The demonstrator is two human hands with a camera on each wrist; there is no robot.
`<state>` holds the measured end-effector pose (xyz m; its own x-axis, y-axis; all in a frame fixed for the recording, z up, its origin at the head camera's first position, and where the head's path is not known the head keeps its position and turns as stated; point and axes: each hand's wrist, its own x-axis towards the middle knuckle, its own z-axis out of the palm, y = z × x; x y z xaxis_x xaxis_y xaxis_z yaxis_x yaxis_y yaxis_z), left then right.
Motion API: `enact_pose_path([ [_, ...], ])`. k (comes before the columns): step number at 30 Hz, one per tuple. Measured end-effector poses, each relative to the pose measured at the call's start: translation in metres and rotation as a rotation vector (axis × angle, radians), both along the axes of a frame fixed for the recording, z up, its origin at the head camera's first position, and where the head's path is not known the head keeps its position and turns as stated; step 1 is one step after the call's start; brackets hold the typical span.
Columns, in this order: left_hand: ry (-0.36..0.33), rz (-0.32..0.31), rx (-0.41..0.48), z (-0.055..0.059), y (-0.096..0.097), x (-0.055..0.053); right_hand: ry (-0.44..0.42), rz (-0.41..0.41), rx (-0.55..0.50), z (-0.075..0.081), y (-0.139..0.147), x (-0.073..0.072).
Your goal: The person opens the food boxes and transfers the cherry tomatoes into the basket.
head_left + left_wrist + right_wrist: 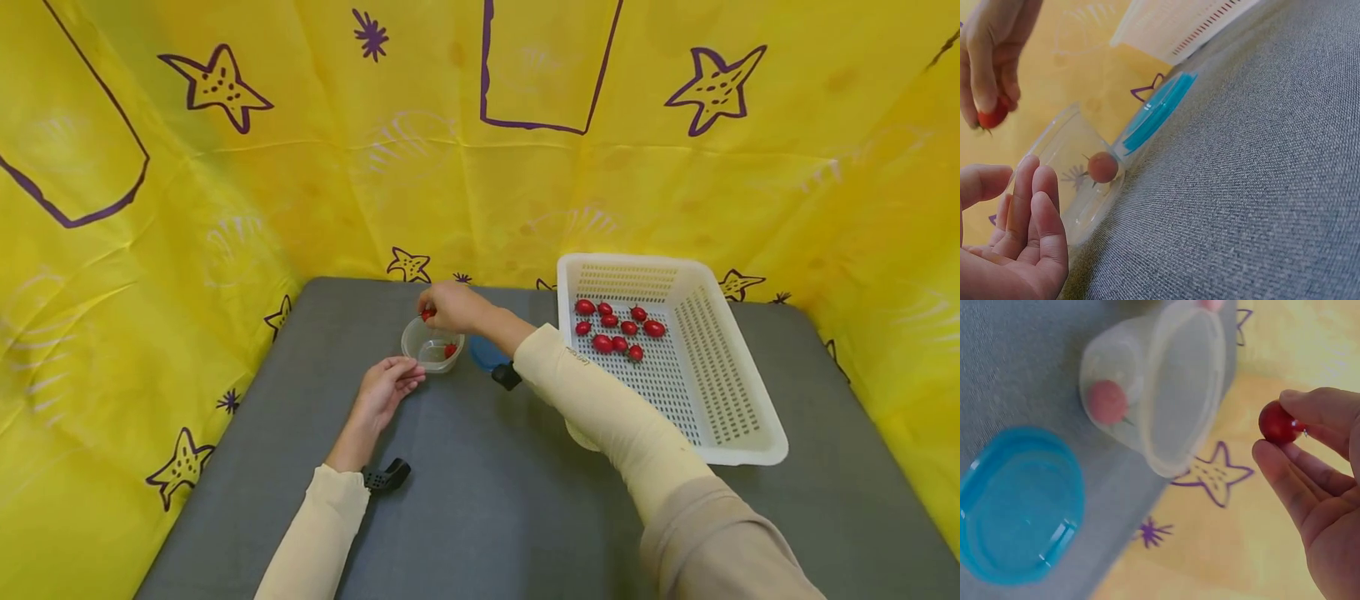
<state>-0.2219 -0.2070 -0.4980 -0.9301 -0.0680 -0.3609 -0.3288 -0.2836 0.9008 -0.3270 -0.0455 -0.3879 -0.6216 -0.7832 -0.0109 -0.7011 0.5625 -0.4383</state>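
Observation:
A clear plastic container (422, 351) stands on the table with one cherry tomato (1103, 167) inside. My left hand (384, 387) is at its near-left side, where thumb and fingers hold the rim. Above the far side of the container, my right hand (454, 307) pinches another cherry tomato (1279, 422) between thumb and fingertips, its green stem end facing the palm. A round blue lid (1022, 506) lies right beside the container, partly hidden by the right forearm in the head view.
To the right stands a white perforated basket (738, 367) with several cherry tomatoes (603, 343) on its floor. Yellow patterned cloth (510, 200) rises behind and along both sides of the grey table (465, 500).

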Motion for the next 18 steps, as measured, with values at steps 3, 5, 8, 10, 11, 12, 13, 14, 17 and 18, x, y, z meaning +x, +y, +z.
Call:
enact_pose_path([
  [3,-0.005,0.004,0.000,0.000,0.001,0.000,0.016,0.013,0.010,0.014,0.006,0.001],
  [5,-0.002,-0.003,0.003,0.000,0.001,0.000,0.024,0.016,0.009,0.023,0.009,0.000],
  [8,-0.003,0.001,0.013,-0.001,0.001,0.000,0.034,0.014,-0.011,0.036,0.014,-0.001],
  [10,-0.003,0.005,0.013,-0.001,0.001,0.001,0.038,0.006,-0.044,0.045,0.018,0.001],
  [11,0.000,0.005,0.010,-0.002,0.000,0.001,0.040,0.002,-0.061,0.050,0.020,0.002],
  [12,0.001,0.008,0.008,-0.002,0.000,0.001,0.046,-0.002,-0.080,0.055,0.023,0.004],
  [13,0.001,0.004,0.005,-0.002,0.000,0.001,0.050,-0.008,-0.099,0.060,0.025,0.006],
  [14,0.002,0.004,0.005,-0.002,0.000,0.001,0.051,-0.014,-0.121,0.065,0.028,0.008],
  [17,0.000,0.012,0.004,-0.002,-0.001,0.001,0.073,-0.014,-0.170,0.076,0.037,0.014],
  [18,-0.003,0.014,0.006,-0.002,-0.001,0.001,0.082,-0.015,-0.186,0.079,0.041,0.015],
])
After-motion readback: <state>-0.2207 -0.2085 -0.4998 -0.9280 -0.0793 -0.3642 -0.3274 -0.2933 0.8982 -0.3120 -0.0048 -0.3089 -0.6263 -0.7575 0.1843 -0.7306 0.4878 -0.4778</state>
